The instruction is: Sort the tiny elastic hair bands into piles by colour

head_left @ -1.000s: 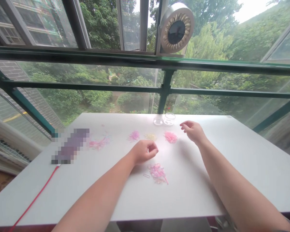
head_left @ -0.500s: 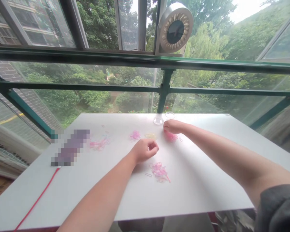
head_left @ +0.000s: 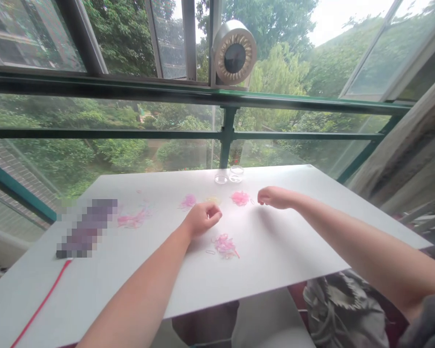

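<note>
My left hand (head_left: 202,219) hovers over the white table with curled fingers, thumb and forefinger almost meeting; anything pinched there is too small to make out. Just in front of it lies a loose pile of pink and pale small loops (head_left: 225,245), like thin bands or clips, with a single loop (head_left: 210,252) beside it. My right hand (head_left: 274,197) is held closed, fingertips down, to the right of a bright pink pile (head_left: 240,198). What it may hold is hidden. Beyond my left hand are a purple-pink pile (head_left: 187,201) and a partly covered pale yellow pile (head_left: 212,199).
Two clear round containers (head_left: 221,179) stand at the table's back edge. More pink pieces (head_left: 132,220) are spread at the left, beside a blurred-out dark object (head_left: 89,227) with a red cord (head_left: 43,309). A green railing (head_left: 159,133) and windows run behind; a grey bag (head_left: 344,309) sits below the right edge.
My right hand has moved off the bright pink pile to its right, uncovering it. My left hand keeps about the same place over the table. The camera view has swung to the right.
</note>
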A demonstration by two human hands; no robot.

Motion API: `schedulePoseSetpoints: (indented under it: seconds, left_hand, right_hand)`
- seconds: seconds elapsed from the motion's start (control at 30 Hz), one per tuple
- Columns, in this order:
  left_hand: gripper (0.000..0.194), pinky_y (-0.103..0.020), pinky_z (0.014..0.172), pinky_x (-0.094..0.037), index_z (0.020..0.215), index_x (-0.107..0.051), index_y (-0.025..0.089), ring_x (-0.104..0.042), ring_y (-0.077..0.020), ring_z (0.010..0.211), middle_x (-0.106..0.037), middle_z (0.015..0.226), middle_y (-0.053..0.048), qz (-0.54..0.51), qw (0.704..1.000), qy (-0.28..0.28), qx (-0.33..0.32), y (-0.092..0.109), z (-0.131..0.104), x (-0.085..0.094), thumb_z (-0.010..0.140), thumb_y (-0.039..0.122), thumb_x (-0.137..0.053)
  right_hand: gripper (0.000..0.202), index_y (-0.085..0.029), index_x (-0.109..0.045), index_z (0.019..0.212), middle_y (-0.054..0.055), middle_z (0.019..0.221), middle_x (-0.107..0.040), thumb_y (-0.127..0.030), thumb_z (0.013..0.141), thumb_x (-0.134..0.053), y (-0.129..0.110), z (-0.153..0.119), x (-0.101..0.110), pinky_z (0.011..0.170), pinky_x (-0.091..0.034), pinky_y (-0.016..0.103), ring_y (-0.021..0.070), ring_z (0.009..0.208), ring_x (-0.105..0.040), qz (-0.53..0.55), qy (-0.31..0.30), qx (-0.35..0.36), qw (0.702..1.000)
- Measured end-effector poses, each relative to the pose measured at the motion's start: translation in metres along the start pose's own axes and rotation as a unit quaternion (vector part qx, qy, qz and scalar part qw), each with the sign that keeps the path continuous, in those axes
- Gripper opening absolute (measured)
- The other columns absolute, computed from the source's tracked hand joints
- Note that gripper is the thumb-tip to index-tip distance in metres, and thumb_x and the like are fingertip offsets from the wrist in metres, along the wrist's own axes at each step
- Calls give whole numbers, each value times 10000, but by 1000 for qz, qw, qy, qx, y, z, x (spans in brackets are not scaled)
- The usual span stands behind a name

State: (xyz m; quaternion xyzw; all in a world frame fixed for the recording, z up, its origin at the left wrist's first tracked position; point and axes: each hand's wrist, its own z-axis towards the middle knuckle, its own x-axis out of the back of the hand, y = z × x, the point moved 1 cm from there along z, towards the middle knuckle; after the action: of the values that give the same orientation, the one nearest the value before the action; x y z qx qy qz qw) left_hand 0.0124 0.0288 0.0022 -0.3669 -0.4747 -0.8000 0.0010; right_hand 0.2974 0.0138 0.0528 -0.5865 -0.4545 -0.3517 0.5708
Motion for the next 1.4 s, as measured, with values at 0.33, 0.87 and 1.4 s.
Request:
schedulePoseSetpoints:
  seconds: [0.33,0.87,1.4]
  left_hand:
    - [200,-212,514,-373,706,-617,154,-461,-95,539,-572,598,6,12,1000,12,-3,-1,1,2,750,329,-531]
    - [257,-223,583,-392,808,-691,145,-549,-125,628,-668,714,-31,93,988,-125,20,-5,3,5,738,350,-553]
    - [268,-220,624,-425,873,-725,170,-593,-140,693,-708,796,-38,73,968,-241,0,11,-3,7,718,353,-605]
  right_hand:
    - [249,-170,-661,829,42,810,-690,-123,764,-425,-10,7,-11,568,-429,198,123,676,-607,92,73,6,993]
    - [375,-200,-615,1019,5,734,-644,-335,672,-656,-43,-72,-58,575,-400,251,137,617,-558,63,-66,66,994]
    - [97,-190,-621,736,4,675,-562,-203,788,-541,-92,-101,-118,612,-368,256,125,622,-497,89,172,62,979]
